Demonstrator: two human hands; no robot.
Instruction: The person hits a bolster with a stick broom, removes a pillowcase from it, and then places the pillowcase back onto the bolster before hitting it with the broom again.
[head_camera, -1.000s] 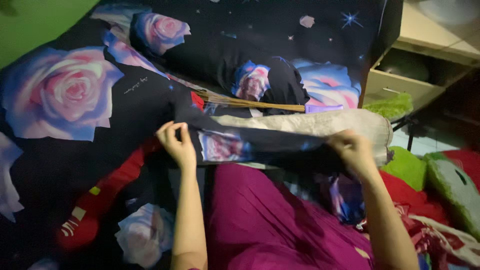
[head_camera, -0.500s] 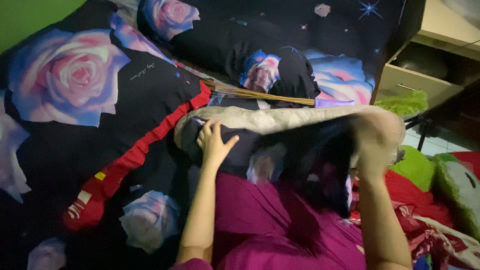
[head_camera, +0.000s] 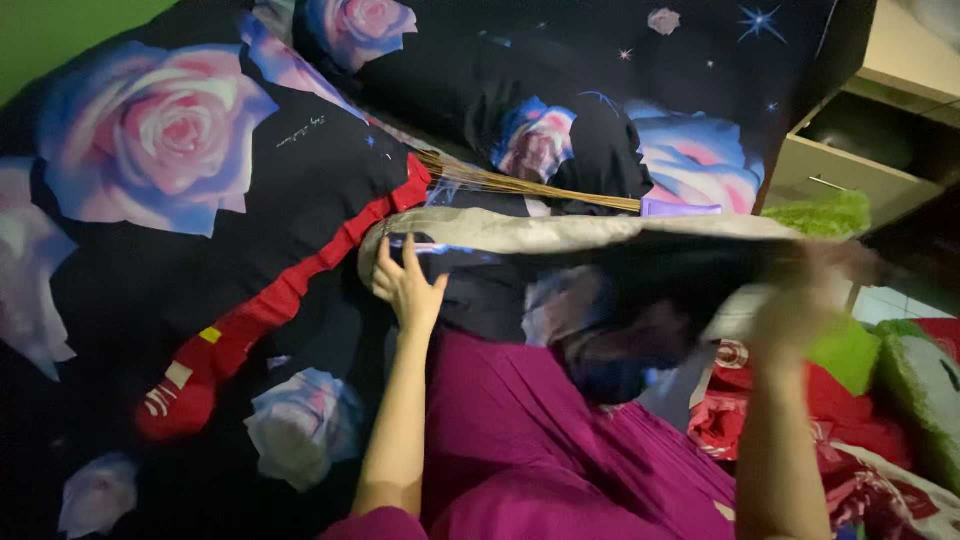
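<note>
A long beige bolster pillow (head_camera: 560, 233) lies across the bed, partly inside a dark rose-print cover (head_camera: 640, 290). My left hand (head_camera: 405, 285) rests with fingers spread against the pillow's left end, where the cover's edge sits. My right hand (head_camera: 815, 300), blurred by motion, grips the dark cover at the pillow's right end and lifts it. A magenta cloth (head_camera: 520, 430) lies below the pillow, between my arms.
The bed carries a black sheet (head_camera: 160, 170) with large pink and blue roses and a red strip (head_camera: 280, 300). A stick broom (head_camera: 540, 187) with a purple handle lies behind the pillow. A wooden drawer unit (head_camera: 850, 170) stands at the right, with green and red fabrics (head_camera: 860, 400) below it.
My left hand slid right to the pillow's left end and spread flat. My right hand lifted the cover higher at the right end. The camera came closer.
</note>
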